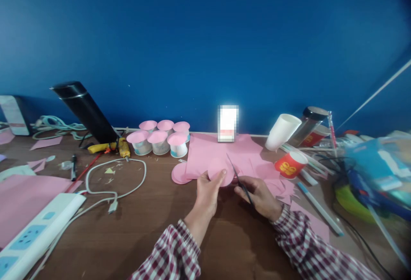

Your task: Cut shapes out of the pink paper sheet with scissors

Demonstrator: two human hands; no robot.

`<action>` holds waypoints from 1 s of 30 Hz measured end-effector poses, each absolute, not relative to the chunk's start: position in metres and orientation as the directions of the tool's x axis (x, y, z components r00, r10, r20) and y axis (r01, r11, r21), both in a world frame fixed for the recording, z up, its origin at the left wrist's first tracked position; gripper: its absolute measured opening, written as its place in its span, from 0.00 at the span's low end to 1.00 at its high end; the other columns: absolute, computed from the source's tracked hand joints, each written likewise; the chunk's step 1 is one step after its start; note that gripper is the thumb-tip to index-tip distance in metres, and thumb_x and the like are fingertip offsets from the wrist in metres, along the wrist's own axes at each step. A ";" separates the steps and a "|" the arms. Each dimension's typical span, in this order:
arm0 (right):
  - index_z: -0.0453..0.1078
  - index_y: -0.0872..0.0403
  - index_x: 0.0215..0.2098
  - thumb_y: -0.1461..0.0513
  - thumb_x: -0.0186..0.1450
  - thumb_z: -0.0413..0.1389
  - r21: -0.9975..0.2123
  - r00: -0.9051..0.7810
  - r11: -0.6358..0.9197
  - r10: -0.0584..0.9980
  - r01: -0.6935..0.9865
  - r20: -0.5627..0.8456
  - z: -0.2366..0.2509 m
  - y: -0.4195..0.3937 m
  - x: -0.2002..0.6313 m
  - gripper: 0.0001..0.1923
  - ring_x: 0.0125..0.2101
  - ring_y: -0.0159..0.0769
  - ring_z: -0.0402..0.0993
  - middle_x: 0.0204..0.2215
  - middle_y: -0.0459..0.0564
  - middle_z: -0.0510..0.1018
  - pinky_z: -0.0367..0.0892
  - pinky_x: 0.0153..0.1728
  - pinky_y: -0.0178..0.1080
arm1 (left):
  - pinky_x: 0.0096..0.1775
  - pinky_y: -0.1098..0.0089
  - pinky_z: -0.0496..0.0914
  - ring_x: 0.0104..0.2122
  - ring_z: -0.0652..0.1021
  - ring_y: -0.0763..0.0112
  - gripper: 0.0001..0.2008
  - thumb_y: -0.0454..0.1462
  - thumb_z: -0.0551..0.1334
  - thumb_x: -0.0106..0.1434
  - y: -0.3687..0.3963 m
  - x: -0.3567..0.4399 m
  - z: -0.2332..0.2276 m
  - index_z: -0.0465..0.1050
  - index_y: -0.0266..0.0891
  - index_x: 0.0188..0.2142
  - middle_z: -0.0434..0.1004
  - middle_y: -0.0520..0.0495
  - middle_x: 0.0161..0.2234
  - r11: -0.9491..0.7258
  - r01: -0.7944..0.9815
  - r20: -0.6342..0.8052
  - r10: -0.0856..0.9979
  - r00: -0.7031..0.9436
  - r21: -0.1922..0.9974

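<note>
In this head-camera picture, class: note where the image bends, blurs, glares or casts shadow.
Head view: wide-lens bending tilts the black flask and white cup outward; the right edge smears the blue clutter; a washed-out, pixelated card stands at the wall; soft shadow lies on the table beneath the left hand and right hand; corners darken.

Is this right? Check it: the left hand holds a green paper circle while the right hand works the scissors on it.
Not quite. In the head view the paper circle in the left hand is pink, not green. The right hand does hold the scissors against it.
</note>
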State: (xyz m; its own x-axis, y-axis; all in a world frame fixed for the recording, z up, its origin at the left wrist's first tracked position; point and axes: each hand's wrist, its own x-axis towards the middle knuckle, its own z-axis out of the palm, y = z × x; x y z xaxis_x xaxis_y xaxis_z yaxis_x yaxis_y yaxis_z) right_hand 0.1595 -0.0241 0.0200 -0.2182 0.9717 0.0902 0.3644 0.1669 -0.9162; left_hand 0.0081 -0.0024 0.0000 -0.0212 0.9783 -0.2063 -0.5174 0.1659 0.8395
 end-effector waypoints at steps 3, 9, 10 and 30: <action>0.75 0.57 0.37 0.51 0.58 0.60 -0.919 -0.220 0.169 0.971 0.355 0.094 0.020 -0.024 0.159 0.18 0.28 0.37 0.75 0.27 0.51 0.79 0.72 0.29 0.35 | 0.32 0.67 0.72 0.28 0.79 0.62 0.20 0.42 0.71 0.48 -0.003 0.008 0.001 0.75 0.29 0.36 0.80 0.39 0.28 0.178 -0.531 -0.216 0.976 -0.008 0.828; 0.75 0.57 0.38 0.50 0.58 0.60 -0.930 -0.222 0.148 0.972 0.336 0.074 0.019 -0.024 0.159 0.19 0.29 0.39 0.76 0.28 0.52 0.80 0.72 0.28 0.35 | 0.30 0.68 0.71 0.27 0.79 0.64 0.20 0.43 0.70 0.48 -0.003 0.008 0.000 0.75 0.30 0.36 0.80 0.40 0.28 0.182 -0.518 -0.230 0.973 -0.028 0.836; 0.75 0.57 0.38 0.50 0.58 0.60 -0.929 -0.224 0.151 0.972 0.338 0.077 0.020 -0.023 0.159 0.19 0.29 0.39 0.77 0.29 0.52 0.80 0.73 0.28 0.35 | 0.30 0.69 0.71 0.27 0.79 0.65 0.20 0.43 0.70 0.48 -0.003 0.008 0.000 0.75 0.30 0.36 0.80 0.40 0.28 0.183 -0.514 -0.234 0.972 -0.035 0.838; 0.75 0.58 0.38 0.52 0.58 0.61 -0.937 -0.240 0.162 0.967 0.310 0.088 0.016 -0.023 0.160 0.17 0.27 0.36 0.74 0.26 0.50 0.78 0.70 0.28 0.35 | 0.27 0.68 0.71 0.25 0.78 0.65 0.21 0.43 0.72 0.45 -0.003 0.009 0.005 0.75 0.30 0.35 0.79 0.42 0.27 0.180 -0.519 -0.238 0.970 -0.047 0.836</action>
